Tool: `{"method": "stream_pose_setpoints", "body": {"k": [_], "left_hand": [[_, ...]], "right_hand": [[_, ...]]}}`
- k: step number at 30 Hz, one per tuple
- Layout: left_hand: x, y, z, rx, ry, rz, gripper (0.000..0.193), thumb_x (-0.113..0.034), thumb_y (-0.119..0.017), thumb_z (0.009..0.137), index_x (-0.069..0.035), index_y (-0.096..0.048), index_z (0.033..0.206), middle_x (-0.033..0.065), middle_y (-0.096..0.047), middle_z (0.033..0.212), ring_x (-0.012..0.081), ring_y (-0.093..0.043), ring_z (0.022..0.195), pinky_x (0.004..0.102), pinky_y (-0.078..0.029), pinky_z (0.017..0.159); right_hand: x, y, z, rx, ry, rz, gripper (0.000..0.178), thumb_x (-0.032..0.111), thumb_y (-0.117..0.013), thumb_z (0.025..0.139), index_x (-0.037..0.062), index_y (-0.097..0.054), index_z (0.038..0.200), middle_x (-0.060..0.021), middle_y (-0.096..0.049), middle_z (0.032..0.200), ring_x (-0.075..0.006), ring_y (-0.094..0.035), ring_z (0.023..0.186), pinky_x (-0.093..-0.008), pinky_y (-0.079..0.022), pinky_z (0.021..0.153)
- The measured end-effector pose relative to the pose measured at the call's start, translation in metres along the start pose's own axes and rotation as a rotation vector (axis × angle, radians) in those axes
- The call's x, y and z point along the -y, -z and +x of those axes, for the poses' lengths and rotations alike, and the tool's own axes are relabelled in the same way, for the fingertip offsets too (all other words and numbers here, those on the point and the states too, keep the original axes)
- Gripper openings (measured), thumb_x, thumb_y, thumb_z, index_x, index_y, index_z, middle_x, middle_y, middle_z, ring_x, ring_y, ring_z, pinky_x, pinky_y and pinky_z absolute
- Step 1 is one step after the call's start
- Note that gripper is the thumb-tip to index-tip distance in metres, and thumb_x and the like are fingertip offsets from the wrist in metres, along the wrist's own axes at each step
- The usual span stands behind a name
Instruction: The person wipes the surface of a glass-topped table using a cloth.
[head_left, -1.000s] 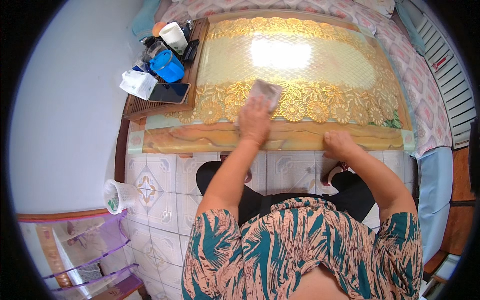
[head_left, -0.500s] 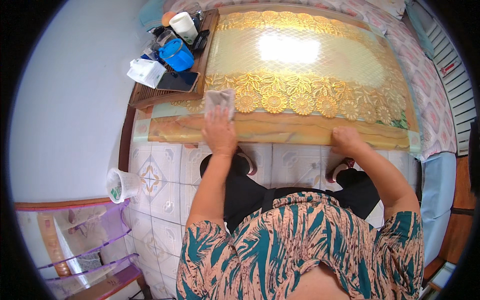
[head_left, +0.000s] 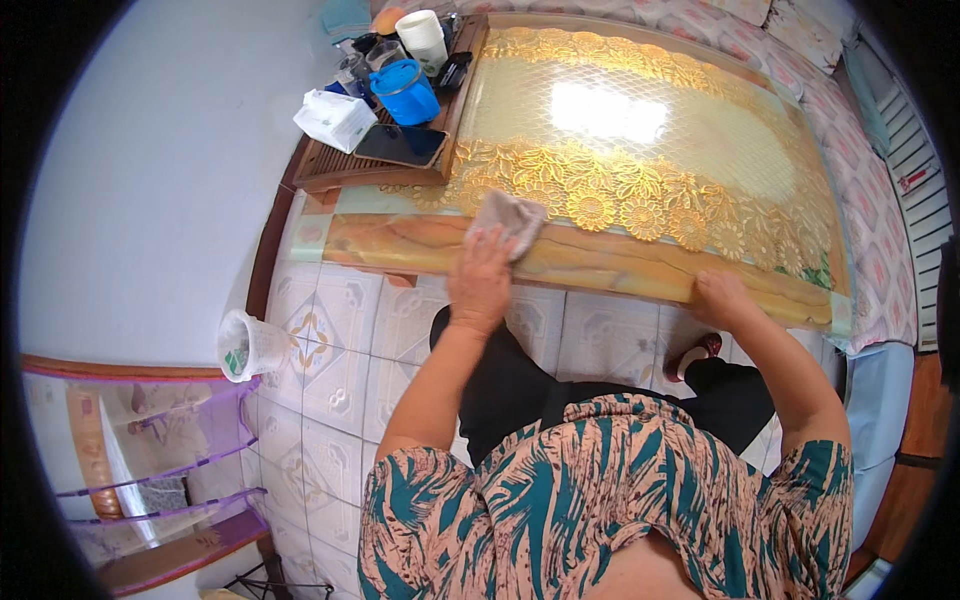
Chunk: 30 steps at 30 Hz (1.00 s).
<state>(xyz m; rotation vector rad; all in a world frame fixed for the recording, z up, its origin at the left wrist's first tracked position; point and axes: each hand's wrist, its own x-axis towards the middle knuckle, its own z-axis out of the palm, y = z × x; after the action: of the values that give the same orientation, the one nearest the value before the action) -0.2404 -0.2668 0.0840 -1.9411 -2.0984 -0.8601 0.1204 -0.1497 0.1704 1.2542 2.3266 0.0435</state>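
Observation:
My left hand (head_left: 482,278) presses a greyish cloth (head_left: 510,220) onto the table's near border, its fingers laid over the cloth's near part. Under the cloth lies the clear-covered table (head_left: 600,258), with a marbled yellow-brown edge and a gold flower-pattern cover (head_left: 590,212). Farther along the same edge, on the right, my right hand (head_left: 722,298) rests closed like a fist. Its fingertips are turned away from view, and no object shows in it.
A wooden slatted tray (head_left: 375,178) at the table's left bears a phone (head_left: 402,145), a blue lidded mug (head_left: 405,92), a white tissue pack (head_left: 337,120) and paper cups (head_left: 422,42). A white bin (head_left: 250,347) stands on the tiled floor by the wall. Patterned seating (head_left: 870,240) borders the right side.
The cloth under my left hand has slid rightward along the border, away from the tray's corner, and turned askew. My right fist stays at the edge. The whole view has shifted slightly.

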Motion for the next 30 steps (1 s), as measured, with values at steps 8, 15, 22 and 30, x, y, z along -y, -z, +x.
{"method": "stream_pose_setpoints", "body": {"k": [8, 15, 22, 30], "left_hand": [[0.151, 0.032, -0.025, -0.044, 0.246, 0.141, 0.045, -0.016, -0.053, 0.083, -0.021, -0.051, 0.127, -0.0005, -0.043, 0.14, 0.0259, -0.036, 0.13, 0.043, -0.033, 0.101], [0.249, 0.044, -0.016, -0.044, 0.419, 0.234, 0.044, -0.014, -0.049, 0.085, -0.02, -0.05, 0.128, 0.0017, -0.041, 0.141, 0.0272, -0.036, 0.13, 0.0415, -0.031, 0.106], [0.324, 0.052, -0.012, -0.071, 0.753, 0.293, 0.041, -0.019, -0.045, 0.087, -0.009, -0.052, 0.126, 0.0118, -0.048, 0.134, 0.0306, -0.041, 0.125, 0.0416, -0.034, 0.104], [0.335, 0.01, -0.057, -0.727, 1.314, -1.185, 0.043, -0.029, -0.048, 0.09, -0.005, -0.048, 0.126, 0.0125, -0.055, 0.122, 0.0273, -0.055, 0.106, 0.0412, -0.048, 0.085]], "right_hand": [[0.001, 0.005, -0.009, -0.009, 0.044, -0.019, 0.041, 0.032, -0.073, 0.066, 0.0038, -0.058, 0.091, -0.0138, -0.061, 0.092, -0.0299, -0.059, 0.093, -0.0386, -0.048, 0.079], [0.008, 0.02, -0.01, 0.123, -0.015, -0.009, 0.054, 0.036, -0.074, 0.067, 0.0016, -0.05, 0.1, -0.016, -0.058, 0.097, -0.0336, -0.056, 0.096, -0.0408, -0.045, 0.081], [0.01, 0.02, -0.016, 0.084, -0.026, 0.01, 0.051, 0.032, -0.075, 0.066, 0.0025, -0.048, 0.098, -0.0164, -0.058, 0.097, -0.034, -0.056, 0.097, -0.042, -0.044, 0.08], [0.019, 0.026, -0.021, 0.141, -0.137, 0.033, 0.051, 0.03, -0.075, 0.067, 0.0032, -0.046, 0.099, -0.0173, -0.06, 0.092, -0.0362, -0.058, 0.089, -0.0437, -0.046, 0.073]]}}
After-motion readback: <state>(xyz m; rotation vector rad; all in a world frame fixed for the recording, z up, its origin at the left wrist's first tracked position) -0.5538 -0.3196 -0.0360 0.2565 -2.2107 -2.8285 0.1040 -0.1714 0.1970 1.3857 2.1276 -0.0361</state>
